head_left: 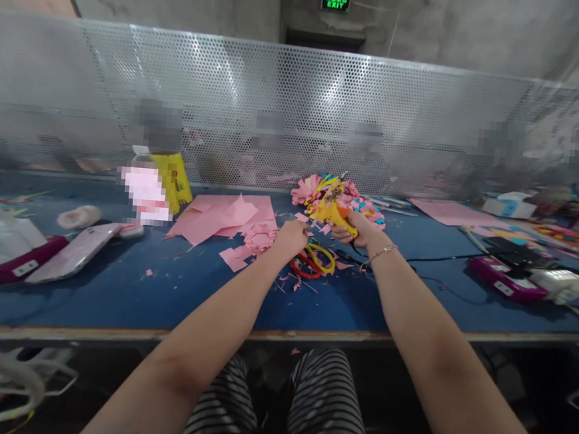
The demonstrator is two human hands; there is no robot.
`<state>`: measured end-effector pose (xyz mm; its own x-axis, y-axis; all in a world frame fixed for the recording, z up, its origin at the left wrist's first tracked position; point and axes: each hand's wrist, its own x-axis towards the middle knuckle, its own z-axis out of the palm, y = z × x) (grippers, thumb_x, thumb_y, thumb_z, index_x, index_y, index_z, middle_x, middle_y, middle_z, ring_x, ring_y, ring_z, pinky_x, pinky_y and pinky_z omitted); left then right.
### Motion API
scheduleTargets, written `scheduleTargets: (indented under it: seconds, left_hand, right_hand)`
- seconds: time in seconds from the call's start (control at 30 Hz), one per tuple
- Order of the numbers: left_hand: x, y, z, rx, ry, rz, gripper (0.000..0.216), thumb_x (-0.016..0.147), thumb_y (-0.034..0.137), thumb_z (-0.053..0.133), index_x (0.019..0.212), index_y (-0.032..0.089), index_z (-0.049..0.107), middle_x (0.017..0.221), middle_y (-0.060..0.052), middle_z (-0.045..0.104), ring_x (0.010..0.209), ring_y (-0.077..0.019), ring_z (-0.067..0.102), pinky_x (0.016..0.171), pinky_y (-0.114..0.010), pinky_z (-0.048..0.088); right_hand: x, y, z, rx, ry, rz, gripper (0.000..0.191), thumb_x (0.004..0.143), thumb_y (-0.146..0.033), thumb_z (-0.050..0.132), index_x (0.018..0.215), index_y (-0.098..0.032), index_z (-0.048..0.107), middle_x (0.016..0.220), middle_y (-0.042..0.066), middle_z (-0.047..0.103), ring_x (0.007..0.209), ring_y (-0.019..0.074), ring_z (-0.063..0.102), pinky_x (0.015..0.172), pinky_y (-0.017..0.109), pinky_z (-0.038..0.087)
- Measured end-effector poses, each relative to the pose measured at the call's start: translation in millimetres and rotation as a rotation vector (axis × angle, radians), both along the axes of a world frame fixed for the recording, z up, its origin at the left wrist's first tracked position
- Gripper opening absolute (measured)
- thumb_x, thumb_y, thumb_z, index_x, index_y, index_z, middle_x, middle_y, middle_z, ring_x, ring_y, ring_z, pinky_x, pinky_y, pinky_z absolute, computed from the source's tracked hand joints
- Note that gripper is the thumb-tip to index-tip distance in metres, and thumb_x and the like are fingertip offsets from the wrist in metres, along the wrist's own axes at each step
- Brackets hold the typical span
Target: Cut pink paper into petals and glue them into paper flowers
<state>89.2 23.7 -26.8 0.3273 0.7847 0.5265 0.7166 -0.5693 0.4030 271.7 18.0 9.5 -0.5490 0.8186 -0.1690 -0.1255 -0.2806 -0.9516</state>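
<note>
My right hand [351,230] is wrapped around a yellow and orange glue gun [332,214], which points left over the blue table [126,311]. Close beside it, my left hand [294,236] is closed with its fingers pinched. Whatever it holds is too small or hidden to name. A pink cut-paper flower [259,237] lies just left of that hand. Below both hands are red and yellow loops [321,261], like scissor handles, among pink paper scraps. Behind the glue gun sits a pile of pink, yellow and blue paper flowers [309,190].
Pink paper sheets [219,215] lie at centre left, near a bottle [144,189] and a yellow box [176,181]. A phone [73,253] and a tissue box [16,255] are farther left. On the right, cables run to a purple box [507,281]. A perforated metal screen [278,109] borders the back.
</note>
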Motion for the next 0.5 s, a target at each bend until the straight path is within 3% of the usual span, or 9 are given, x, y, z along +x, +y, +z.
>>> scheduleTargets:
  seconds: [0.13, 0.27, 0.5]
  left_hand:
    - [-3, -5, 1.7, -0.021, -0.019, 0.045, 0.024, 0.064, 0.010, 0.051, 0.077, 0.018, 0.069, 0.087, -0.010, 0.067, 0.087, -0.0214, 0.060, 0.080, -0.031, 0.043]
    - [-4, -8, 9.1, 0.003, -0.169, 0.113, 0.013, 0.069, 0.021, 0.054, 0.065, 0.020, 0.067, 0.071, -0.006, 0.066, 0.073, -0.0192, 0.059, 0.070, -0.029, 0.044]
    - [3, -13, 18.4, 0.153, -0.480, -0.038, 0.012, 0.069, 0.024, 0.058, 0.075, 0.014, 0.060, 0.080, -0.007, 0.062, 0.073, -0.0143, 0.057, 0.070, -0.025, 0.045]
  right_hand:
    - [-2, 0, -0.9, -0.007, -0.017, -0.028, 0.019, 0.080, -0.034, 0.037, 0.071, -0.017, 0.039, 0.039, -0.006, 0.034, 0.030, 0.0050, 0.026, 0.025, 0.012, 0.022]
    - [-3, 0, -1.9, -0.016, -0.034, -0.034, 0.017, 0.079, -0.032, 0.037, 0.072, -0.017, 0.040, 0.039, -0.005, 0.034, 0.030, 0.0049, 0.026, 0.026, 0.012, 0.021]
    - [-13, 2, -5.5, 0.047, -0.119, -0.006, 0.022, 0.083, -0.034, 0.033, 0.074, -0.017, 0.043, 0.041, -0.005, 0.034, 0.031, 0.0052, 0.027, 0.029, 0.014, 0.022]
